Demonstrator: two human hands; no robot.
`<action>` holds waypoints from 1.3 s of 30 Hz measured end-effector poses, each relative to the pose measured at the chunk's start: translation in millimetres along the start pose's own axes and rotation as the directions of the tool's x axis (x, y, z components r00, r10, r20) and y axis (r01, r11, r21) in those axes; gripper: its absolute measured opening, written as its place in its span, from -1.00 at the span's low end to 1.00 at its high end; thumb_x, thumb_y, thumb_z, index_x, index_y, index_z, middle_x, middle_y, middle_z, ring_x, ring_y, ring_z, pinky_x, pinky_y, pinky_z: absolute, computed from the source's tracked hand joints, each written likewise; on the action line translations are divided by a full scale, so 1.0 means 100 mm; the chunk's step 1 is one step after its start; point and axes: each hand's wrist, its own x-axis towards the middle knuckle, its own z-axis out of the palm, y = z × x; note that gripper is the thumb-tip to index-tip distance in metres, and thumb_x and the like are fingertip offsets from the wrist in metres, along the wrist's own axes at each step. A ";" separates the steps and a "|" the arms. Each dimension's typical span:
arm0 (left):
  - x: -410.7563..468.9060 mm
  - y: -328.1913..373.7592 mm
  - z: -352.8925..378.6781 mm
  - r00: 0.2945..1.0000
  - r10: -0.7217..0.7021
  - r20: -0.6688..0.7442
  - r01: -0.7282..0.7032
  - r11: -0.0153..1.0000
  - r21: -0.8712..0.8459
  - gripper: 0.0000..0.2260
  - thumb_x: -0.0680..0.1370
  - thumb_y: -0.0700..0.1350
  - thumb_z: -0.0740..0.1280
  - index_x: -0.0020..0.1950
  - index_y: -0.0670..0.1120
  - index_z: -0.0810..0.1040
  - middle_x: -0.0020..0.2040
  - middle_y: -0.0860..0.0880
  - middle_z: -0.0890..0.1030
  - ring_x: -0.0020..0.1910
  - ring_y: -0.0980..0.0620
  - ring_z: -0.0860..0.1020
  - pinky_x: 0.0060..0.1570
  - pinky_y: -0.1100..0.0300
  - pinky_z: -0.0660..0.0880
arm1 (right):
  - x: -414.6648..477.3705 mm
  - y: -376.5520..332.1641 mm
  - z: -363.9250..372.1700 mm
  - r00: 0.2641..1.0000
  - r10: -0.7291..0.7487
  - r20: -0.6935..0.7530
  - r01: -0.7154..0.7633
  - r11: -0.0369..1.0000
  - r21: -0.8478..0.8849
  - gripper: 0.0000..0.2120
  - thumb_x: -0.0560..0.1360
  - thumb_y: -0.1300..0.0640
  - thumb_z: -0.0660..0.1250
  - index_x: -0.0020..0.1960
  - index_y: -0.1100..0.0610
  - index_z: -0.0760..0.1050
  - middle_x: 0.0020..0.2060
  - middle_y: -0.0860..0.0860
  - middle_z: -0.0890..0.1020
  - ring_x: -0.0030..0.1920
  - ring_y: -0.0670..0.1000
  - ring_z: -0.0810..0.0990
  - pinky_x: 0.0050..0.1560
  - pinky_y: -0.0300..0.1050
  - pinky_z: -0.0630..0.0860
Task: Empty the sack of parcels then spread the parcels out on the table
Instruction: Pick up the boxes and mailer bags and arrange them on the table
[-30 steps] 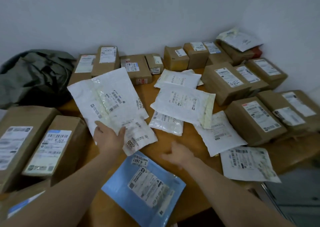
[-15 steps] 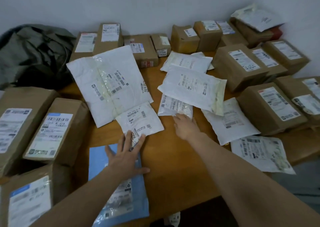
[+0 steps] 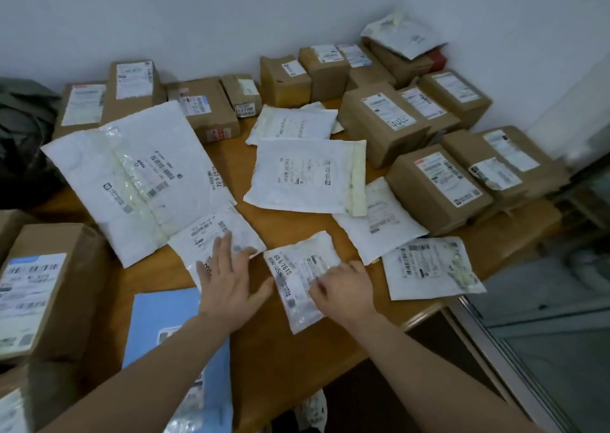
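Wooden table (image 3: 280,350): cardboard boxes (image 3: 435,188) ring 9 to 3 o'clock, slumped grey sack (image 3: 23,128) at 10, white mailers (image 3: 307,175) centre, labels up. At 6 o'clock the left hand (image 3: 227,287), fingers spread flat, pins one small mailer (image 3: 214,231). The right hand (image 3: 343,287) pinches its neighbour mailer (image 3: 297,267), probably to space them.

the left edge is cutting off the dark sack (image 3: 23,125) and a brown box (image 3: 36,294). the left forearm (image 3: 148,373) is hiding part of the blue mailer (image 3: 158,320); the right hand (image 3: 343,287) is covering the small white parcel (image 3: 297,277) at one corner.

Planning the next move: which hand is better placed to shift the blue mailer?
Left: the left hand lies flat beside the blue mailer; the right hand, farther off, holds a white mailer.
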 end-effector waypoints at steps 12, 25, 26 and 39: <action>0.10 0.31 0.16 0.863 0.477 0.170 -0.506 0.818 0.273 -0.46 0.47 0.12 0.03 0.35 -0.07 0.46 0.13 -0.08 0.60 0.18 -0.12 0.55 0.42 0.03 0.07 | -0.24 -0.02 0.20 0.949 0.168 -0.268 -0.020 0.878 0.478 -0.61 0.38 0.09 0.04 0.11 0.12 0.49 0.09 0.09 0.57 0.15 0.12 0.52 0.25 0.18 0.45; 1.14 1.92 0.48 0.765 0.506 0.398 -0.613 0.762 0.209 -0.55 0.67 0.03 -0.12 0.55 0.10 -0.15 0.56 0.00 -0.22 0.54 -0.02 -0.24 0.49 -0.16 -0.09 | -0.59 0.90 0.19 0.867 0.494 0.062 -0.495 0.842 0.214 -0.54 0.54 -0.18 -0.08 0.34 -0.11 0.34 0.39 -0.11 0.32 0.52 0.08 0.02 0.47 0.26 -0.20; 1.18 1.95 0.50 0.764 0.471 0.440 -0.606 0.758 0.242 -0.54 0.66 0.03 -0.12 0.55 0.11 -0.15 0.57 0.00 -0.20 0.54 -0.03 -0.21 0.47 -0.20 -0.06 | -0.64 0.81 0.18 0.887 0.460 0.049 -0.458 0.858 0.232 -0.54 0.52 -0.18 -0.09 0.30 -0.13 0.39 0.35 -0.12 0.37 0.49 0.06 0.10 0.47 0.24 -0.17; 1.21 1.44 0.24 0.906 0.417 0.068 -0.421 0.876 0.235 -0.55 0.61 0.05 -0.01 0.51 0.06 0.19 0.50 -0.09 0.20 0.47 -0.13 0.17 0.38 -0.12 0.12 | 0.30 1.08 -0.13 0.931 0.347 -0.114 -0.296 0.900 0.320 -0.58 0.57 0.12 0.12 0.40 -0.13 0.32 0.47 0.06 0.24 0.48 0.19 0.14 0.40 0.32 0.12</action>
